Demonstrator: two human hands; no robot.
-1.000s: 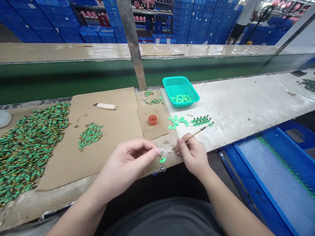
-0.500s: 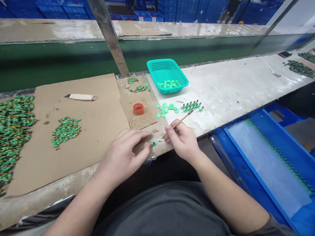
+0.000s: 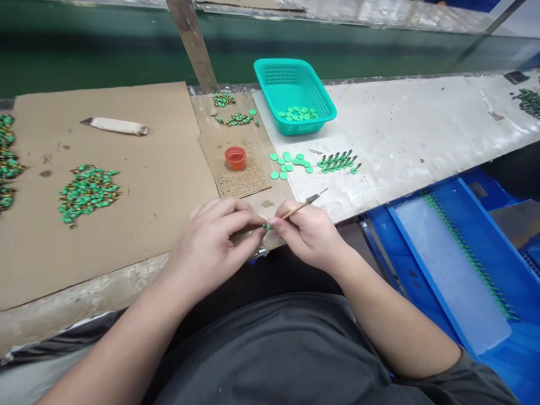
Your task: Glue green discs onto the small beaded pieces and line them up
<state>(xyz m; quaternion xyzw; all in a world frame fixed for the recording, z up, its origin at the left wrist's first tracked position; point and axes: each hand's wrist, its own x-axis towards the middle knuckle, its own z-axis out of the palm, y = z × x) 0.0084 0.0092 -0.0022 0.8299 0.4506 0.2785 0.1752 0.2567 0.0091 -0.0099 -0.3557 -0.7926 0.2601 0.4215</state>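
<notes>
Green disc (image 3: 265, 227) now between fingers (image 3: 251, 218)

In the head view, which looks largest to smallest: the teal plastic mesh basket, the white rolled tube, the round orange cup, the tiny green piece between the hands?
1. teal plastic mesh basket
2. white rolled tube
3. round orange cup
4. tiny green piece, smallest even though nearest the camera, partly covered

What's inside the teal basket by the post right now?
A loose cluster of flat green discs lies on the teal basket floor, toward its near side; nothing else shows inside. The near wall covers the floor's front edge, so anything there is unseen.
</notes>
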